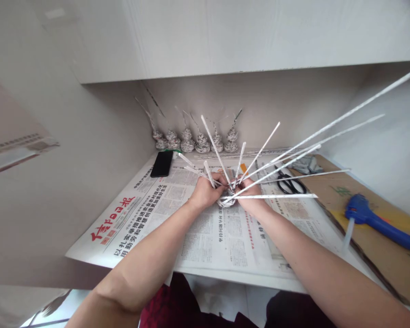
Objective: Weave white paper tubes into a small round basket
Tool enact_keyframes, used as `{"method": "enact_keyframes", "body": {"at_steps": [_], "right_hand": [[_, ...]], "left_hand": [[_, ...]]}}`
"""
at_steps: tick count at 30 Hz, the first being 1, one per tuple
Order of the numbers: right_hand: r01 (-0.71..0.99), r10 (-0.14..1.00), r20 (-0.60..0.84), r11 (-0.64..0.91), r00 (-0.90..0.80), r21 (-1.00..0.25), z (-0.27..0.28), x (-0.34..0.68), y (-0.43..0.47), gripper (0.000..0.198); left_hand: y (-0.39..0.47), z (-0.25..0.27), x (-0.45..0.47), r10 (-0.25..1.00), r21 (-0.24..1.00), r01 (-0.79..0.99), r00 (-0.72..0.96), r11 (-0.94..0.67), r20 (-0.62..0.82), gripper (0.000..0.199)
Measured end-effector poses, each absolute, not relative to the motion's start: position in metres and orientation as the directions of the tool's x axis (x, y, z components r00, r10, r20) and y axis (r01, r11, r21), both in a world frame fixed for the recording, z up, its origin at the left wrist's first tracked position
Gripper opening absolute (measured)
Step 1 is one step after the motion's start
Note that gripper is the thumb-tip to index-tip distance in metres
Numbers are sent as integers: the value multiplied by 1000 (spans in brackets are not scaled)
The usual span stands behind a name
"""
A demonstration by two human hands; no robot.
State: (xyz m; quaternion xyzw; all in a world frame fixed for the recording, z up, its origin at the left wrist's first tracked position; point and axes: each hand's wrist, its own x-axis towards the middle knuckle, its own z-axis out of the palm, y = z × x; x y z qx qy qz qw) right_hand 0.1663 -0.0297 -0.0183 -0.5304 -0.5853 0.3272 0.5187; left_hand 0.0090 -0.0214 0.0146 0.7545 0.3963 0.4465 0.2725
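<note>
A small woven paper piece, made from rolled newspaper sticks, is held between my two hands above the newspaper. Several white paper sticks fan out from it, the longest reaching to the upper right. My left hand is closed around its left side, fingers pinching near the base of the sticks. On the other side my right hand is closed too, its fingertips at the weave where the sticks cross. Exactly which stick each fingertip grips is partly hidden.
Several gourd-shaped woven paper pieces line the back wall. A black phone lies at left on the newspaper. To the right are black-handled scissors, cardboard and a blue glue gun. A shelf panel overhangs the back.
</note>
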Motion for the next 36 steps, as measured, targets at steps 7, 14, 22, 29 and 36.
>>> {"method": "enact_keyframes", "body": {"at_steps": [7,14,22,29,36], "right_hand": [[215,962,242,212,124,-953,-16,161,-30,13],[249,953,247,200,176,-948,0,160,-40,14],[84,884,306,295,355,-952,13,166,-37,30],[210,941,231,180,249,-961,6,172,-30,25],[533,970,167,48,178,-845,17,177,-40,16]], "left_hand": [[-23,14,9,871,808,331,252,-488,422,7],[-20,14,9,856,780,356,263,-514,444,8],[-21,15,9,851,729,438,262,-526,456,8],[-19,12,9,838,722,427,275,-545,471,9],[-21,14,8,826,705,430,282,-564,489,11]]}}
